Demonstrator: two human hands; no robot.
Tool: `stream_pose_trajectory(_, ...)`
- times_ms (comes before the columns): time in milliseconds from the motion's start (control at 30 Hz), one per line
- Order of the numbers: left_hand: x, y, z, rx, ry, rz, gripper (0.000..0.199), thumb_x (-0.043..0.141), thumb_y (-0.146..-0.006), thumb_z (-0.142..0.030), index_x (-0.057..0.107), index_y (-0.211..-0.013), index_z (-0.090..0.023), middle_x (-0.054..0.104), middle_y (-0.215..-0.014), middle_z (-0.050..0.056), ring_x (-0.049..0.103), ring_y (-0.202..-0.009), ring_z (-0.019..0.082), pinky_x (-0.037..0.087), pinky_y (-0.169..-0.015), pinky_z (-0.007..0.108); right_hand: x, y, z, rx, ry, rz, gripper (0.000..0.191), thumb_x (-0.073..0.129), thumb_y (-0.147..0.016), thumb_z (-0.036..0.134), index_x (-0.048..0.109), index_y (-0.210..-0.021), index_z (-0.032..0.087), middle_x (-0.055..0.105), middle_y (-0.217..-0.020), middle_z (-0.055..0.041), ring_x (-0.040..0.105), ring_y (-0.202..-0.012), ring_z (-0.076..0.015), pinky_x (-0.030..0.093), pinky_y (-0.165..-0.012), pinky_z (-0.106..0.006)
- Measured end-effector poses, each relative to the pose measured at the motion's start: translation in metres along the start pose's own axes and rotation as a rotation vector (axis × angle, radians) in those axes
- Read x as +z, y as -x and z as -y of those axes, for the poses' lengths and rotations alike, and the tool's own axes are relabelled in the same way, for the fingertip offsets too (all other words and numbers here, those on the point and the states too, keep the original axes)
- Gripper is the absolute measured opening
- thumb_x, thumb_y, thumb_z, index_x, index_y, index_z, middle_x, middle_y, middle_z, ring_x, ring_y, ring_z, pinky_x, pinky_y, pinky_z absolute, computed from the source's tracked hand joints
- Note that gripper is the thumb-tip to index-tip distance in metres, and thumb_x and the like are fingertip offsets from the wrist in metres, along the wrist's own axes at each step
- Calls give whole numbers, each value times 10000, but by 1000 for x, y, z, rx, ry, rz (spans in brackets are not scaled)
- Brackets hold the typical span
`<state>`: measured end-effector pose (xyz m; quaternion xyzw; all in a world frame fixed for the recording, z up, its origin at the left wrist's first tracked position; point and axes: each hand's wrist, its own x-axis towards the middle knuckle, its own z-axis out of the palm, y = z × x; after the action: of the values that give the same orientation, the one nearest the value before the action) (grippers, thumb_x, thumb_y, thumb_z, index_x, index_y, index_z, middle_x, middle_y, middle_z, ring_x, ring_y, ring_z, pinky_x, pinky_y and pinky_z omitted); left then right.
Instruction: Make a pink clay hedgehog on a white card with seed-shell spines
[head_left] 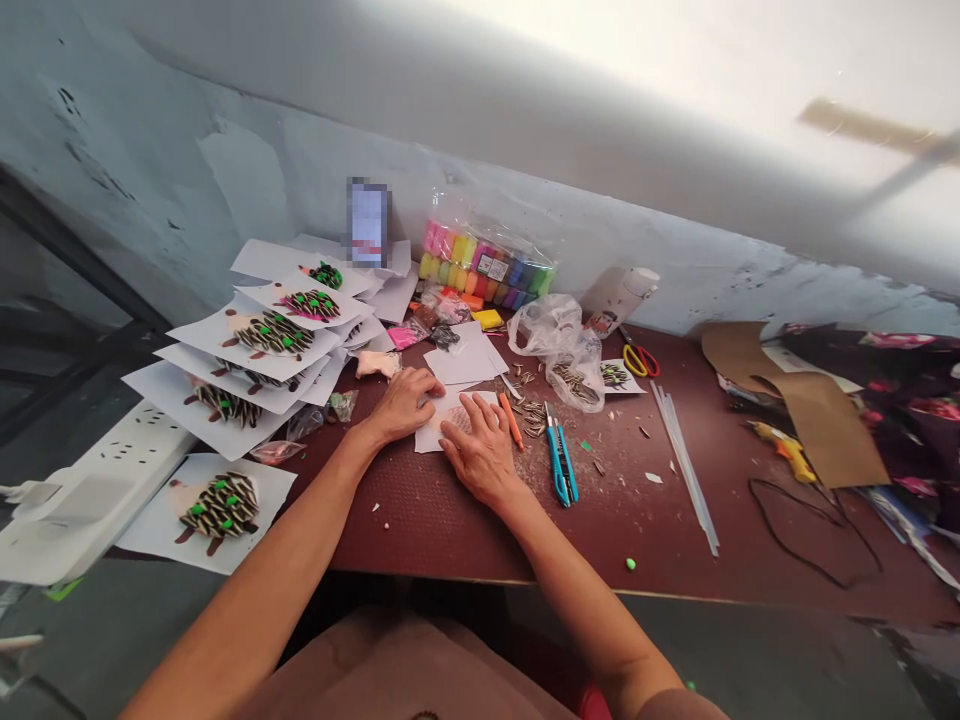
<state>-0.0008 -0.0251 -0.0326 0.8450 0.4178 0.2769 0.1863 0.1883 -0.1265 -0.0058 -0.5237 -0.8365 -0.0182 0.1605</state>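
A small white sheet of paper point(430, 440) lies on the table in front of me, with a faint pinkish patch partly covered by my hands. My left hand point(405, 405) rests on its left edge, fingers stretched toward the right and nothing visible in them. Over the paper's right part, my right hand point(481, 447) lies flat with fingers spread. An orange pen-like stick point(512, 420) is just beside its fingers. Farther right are sunflower seeds point(531, 420) and a teal-handled cutting tool point(561, 460). A lump of pale clay point(377, 364) sits beyond my left hand.
Sheets with seed-covered hedgehogs point(266, 335) are stacked at left, near a white power strip point(97, 490). Behind are colored clay tubs point(487, 265) and a plastic bag point(574, 370). Scissors point(639, 360), glue sticks point(686, 470) and a yellow glue gun point(787, 452) lie right.
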Motion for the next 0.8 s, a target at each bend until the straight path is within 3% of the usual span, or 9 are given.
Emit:
stream_pose_trajectory(167,0,0,-1,-8,4,0,275,518,-695,-90,669,-895,-203,667,-923,56,561,-904,258,457,-836,421,0,2,-4,3,-13,-37,233,563,-1003,350,744,-1109,248,497,-1525,-134,406,-1430,-294,315,-1147,-484)
stream_pose_trajectory(267,0,0,-2,-14,7,3,276,517,-689,-95,671,-893,-201,663,-921,60,558,-901,262,456,-832,427,-1,2,-4,29,-16,-51,263,570,-999,356,721,-1188,252,465,-1546,-140,404,-1427,-293,314,-1152,-491)
stream_pose_trajectory(367,0,0,-2,-18,8,1,280,518,-688,-99,675,-895,-202,661,-922,61,555,-904,264,456,-835,427,-2,1,-2,41,-20,-13,317,588,-991,375,681,-1279,281,443,-1559,-136,385,-1438,-308,329,-1136,-508)
stream_pose_trajectory(567,0,0,-1,-24,16,11,276,522,-692,-111,681,-896,-208,657,-930,62,550,-917,267,460,-851,429,-2,0,0,71,-25,10,290,552,-1010,380,716,-1212,251,439,-1561,-148,387,-1436,-307,315,-1149,-497)
stream_pose_trajectory(800,0,0,-1,-27,5,6,278,523,-691,-116,681,-899,-211,663,-932,62,550,-914,267,464,-846,430,-2,-3,0,128,-9,41,333,565,-1007,394,678,-1296,274,426,-1574,-142,371,-1445,-318,288,-1166,-502)
